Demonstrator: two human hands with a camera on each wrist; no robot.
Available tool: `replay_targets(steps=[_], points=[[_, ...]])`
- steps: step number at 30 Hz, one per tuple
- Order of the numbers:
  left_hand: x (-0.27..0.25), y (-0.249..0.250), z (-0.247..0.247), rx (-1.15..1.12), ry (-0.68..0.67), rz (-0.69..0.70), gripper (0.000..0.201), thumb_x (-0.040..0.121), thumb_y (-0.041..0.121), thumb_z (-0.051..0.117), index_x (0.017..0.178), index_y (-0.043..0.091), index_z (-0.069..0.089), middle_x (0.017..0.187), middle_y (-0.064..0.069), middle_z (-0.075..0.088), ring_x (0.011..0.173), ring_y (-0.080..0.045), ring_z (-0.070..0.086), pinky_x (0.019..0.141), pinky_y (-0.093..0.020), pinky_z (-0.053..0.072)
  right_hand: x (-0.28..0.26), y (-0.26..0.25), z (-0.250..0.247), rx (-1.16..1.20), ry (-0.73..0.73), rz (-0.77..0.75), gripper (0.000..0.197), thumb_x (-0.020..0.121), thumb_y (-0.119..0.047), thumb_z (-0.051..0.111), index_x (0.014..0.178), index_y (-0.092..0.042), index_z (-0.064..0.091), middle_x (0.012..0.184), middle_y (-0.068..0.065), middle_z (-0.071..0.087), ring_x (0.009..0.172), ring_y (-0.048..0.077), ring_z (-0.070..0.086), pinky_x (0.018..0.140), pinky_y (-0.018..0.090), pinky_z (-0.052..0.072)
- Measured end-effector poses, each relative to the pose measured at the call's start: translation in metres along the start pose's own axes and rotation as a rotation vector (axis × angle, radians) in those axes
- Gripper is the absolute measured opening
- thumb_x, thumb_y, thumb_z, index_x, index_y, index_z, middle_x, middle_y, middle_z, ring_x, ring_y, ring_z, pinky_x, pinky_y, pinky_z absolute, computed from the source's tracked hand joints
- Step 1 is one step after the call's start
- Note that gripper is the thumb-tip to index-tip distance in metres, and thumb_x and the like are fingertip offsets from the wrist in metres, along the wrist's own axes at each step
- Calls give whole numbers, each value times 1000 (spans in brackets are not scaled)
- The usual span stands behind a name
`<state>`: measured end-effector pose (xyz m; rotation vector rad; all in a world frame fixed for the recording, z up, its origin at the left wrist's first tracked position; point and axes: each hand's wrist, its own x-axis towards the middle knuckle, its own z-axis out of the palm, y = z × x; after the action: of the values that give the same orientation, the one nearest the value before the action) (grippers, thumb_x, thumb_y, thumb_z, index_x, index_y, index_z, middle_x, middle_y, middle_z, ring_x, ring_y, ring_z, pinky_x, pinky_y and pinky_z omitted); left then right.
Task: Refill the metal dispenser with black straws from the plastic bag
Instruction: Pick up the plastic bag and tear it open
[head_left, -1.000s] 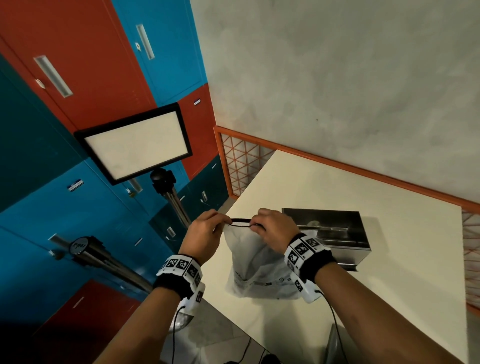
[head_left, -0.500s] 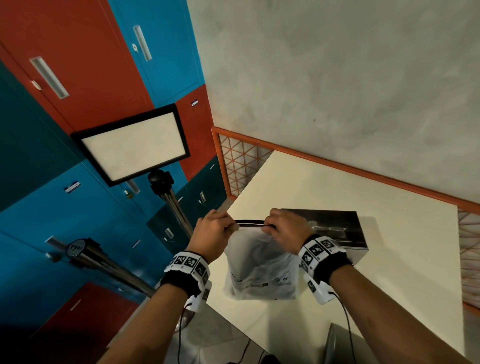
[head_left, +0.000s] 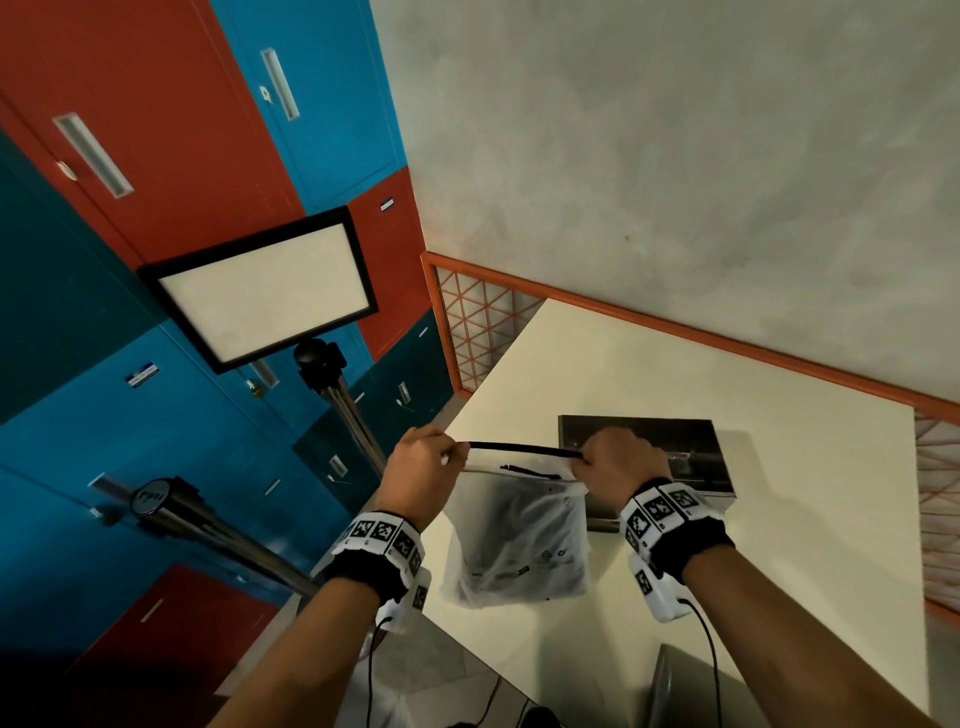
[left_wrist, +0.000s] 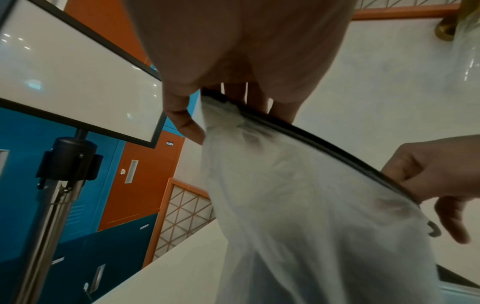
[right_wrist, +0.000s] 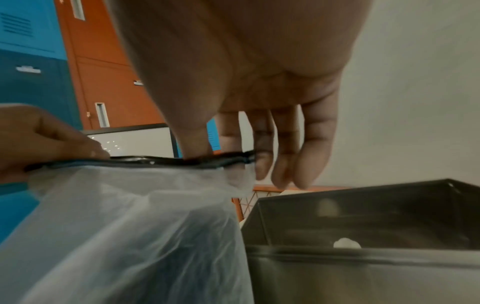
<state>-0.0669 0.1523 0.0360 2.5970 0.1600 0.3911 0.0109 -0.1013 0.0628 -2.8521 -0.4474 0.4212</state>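
Since a second ago my hands have drawn apart: the black strip (head_left: 524, 448) along the bag's mouth, a short span between my knuckles then, now stretches in a long taut line across the middle of the head view. My left hand (head_left: 423, 470) pinches the left end of that strip, thumb and fingers curled onto it; my right hand (head_left: 618, 465) pinches the right end between thumb and forefinger, the other fingers hanging loosely below, as the right wrist view shows.

The plastic bag (head_left: 519, 540) hangs from the strip at lower centre of the head view, cloudy and translucent, crumpled, with small dark print near its bottom. A dark mass shows through it, which I take to be the black straws (head_left: 511, 525), though no single straw can be made out. I cannot tell whether the mouth is parted.

The metal dispenser (head_left: 696, 457) sits on the pale table (head_left: 805, 519) just right of the bag and behind my right hand, which covers its left part. In the right wrist view its open top (right_wrist: 363, 222) fills the lower right, dark inside, with a small white lump (right_wrist: 346, 243) by the near rim. The left wrist view is blurred where the bag (left_wrist: 298, 216) sweeps through it.
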Motion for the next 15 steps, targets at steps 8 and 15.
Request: replay_targets(steps=[8,15], points=[[-12,16,-3,-29,-157,-201,56,92,16,64,143,35,51,108,0,49,81,-15,54,88,-36,53,-5,-1,11,365,-78,-6,31,80,-5,52,94,-32,57,80,-6,56,84,30,63,75,39,56],[-15,34,-2,-377,-416,-319,98,87,-4,51,157,48,6,124,-3,61,89,-25,70,70,-37,63,-8,-14,12,832,-214,-15,77,75,14,41,141,-26,45,136,5,50,103,24,60,78,36,58]])
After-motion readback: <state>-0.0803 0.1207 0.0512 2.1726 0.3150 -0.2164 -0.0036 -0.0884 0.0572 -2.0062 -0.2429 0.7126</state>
